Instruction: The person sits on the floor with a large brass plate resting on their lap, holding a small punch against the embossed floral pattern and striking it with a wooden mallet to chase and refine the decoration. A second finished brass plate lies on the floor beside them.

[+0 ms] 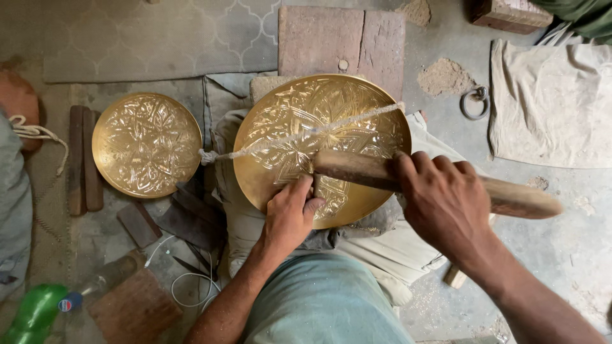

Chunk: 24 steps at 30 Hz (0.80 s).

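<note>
Left hand (290, 213) pinches a small punch against the brass plate (319, 150) lying just ahead of it, right hand (443, 200) wraps the wooden mallet (433, 181). Risk I see: a crooked blow skids the punch, scarring the pattern or hitting fingers

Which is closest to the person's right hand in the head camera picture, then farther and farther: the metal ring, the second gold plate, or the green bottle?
From the right hand:
1. Metal ring, up on the floor, slightly right.
2. Second gold plate, far left.
3. Green bottle, bottom-left corner.
</note>
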Motion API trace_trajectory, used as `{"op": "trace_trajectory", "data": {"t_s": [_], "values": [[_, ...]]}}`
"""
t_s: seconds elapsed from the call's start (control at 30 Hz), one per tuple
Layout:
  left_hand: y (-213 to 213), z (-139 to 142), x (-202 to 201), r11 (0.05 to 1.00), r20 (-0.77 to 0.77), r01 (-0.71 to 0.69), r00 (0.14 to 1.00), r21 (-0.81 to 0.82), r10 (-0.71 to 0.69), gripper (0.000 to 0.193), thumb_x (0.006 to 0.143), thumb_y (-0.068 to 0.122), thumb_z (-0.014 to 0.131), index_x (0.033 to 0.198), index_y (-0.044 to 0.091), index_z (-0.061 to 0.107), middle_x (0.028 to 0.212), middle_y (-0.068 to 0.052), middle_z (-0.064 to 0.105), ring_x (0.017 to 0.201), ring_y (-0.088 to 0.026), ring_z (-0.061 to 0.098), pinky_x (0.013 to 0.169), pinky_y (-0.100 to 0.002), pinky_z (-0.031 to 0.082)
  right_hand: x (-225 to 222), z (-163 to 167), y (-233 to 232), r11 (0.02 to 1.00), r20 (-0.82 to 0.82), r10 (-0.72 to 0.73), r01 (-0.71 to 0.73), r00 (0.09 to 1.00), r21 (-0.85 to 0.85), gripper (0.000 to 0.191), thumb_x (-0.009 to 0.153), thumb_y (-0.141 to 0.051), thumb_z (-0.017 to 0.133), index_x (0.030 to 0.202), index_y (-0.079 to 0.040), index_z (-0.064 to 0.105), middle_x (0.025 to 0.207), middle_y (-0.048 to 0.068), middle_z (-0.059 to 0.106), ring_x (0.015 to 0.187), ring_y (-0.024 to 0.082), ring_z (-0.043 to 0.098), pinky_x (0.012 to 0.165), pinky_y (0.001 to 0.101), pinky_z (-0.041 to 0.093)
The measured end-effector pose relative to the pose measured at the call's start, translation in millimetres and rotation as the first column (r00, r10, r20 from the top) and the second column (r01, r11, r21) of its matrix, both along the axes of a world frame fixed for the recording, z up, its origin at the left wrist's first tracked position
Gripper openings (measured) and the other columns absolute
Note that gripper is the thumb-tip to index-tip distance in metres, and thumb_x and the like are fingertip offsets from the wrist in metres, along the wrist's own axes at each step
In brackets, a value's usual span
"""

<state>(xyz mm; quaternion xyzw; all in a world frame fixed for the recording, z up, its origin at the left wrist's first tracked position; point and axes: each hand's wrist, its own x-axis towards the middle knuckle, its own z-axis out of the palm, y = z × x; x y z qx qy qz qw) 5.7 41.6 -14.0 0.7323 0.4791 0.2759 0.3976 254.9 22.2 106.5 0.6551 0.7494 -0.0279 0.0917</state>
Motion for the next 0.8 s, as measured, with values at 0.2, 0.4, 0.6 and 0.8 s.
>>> {"op": "trace_trajectory", "data": {"t_s": [0.2, 0.4, 0.6, 0.8], "values": [[-2, -1, -2, 0.999, 0.0, 0.02, 1.0, 0.028, -0.02, 0.036, 0.089, 0.017, 0.076, 0.117, 0.002, 0.058, 0.094, -0.017, 0.068, 0.083, -0.039, 0.068, 0.069, -0.05, 0.051, -2, 3, -1, 0.988, -0.358, -0.094, 0.132, 0.929, 0.082, 0.049, 0.087, -0.01, 0.062, 0.135, -0.004, 0.056, 0.107, 0.017, 0.067, 0.089, 0.032, 0.066, 0.076, 0.0445, 0.053], [-4, -1, -2, 1.0, 0.01, 0.004, 1.0, -0.001, -0.004, 0.033, 0.091, 0.016, 0.075, 0.116, 0.003, 0.058, 0.093, -0.016, 0.068, 0.082, -0.037, 0.069, 0.07, -0.048, 0.052, -8, 1, 3, 0.994, -0.18, -0.081, 0.093, 0.98, 0.059, 0.045, 0.089, -0.007, 0.06, 0.134, -0.008, 0.06, 0.101, 0.012, 0.069, 0.082, 0.027, 0.066, 0.076, 0.044, 0.052], [-1, 0, -1, 1.0, -0.009, 0.0, 1.0, 0.0, 0.0, 0.035, 0.089, 0.016, 0.076, 0.117, 0.004, 0.059, 0.095, -0.016, 0.069, 0.084, -0.037, 0.07, 0.07, -0.049, 0.052, -4, 3, 5, 0.997, -0.132, -0.05, 0.058, 0.99, 0.057, 0.043, 0.086, -0.013, 0.061, 0.129, -0.008, 0.059, 0.098, 0.012, 0.069, 0.081, 0.028, 0.066, 0.074, 0.0451, 0.053], [-7, -1, -4, 1.0, -0.024, 0.0, 1.0, 0.017, 0.0, 0.038, 0.089, 0.016, 0.075, 0.12, 0.004, 0.057, 0.096, -0.017, 0.068, 0.086, -0.04, 0.068, 0.071, -0.051, 0.051, -7, -6, 2, 0.999, -0.034, 0.021, -0.019, 0.999, 0.049, 0.042, 0.09, -0.014, 0.061, 0.132, -0.01, 0.059, 0.1, 0.011, 0.07, 0.077, 0.024, 0.066, 0.069, 0.0403, 0.054]]}}
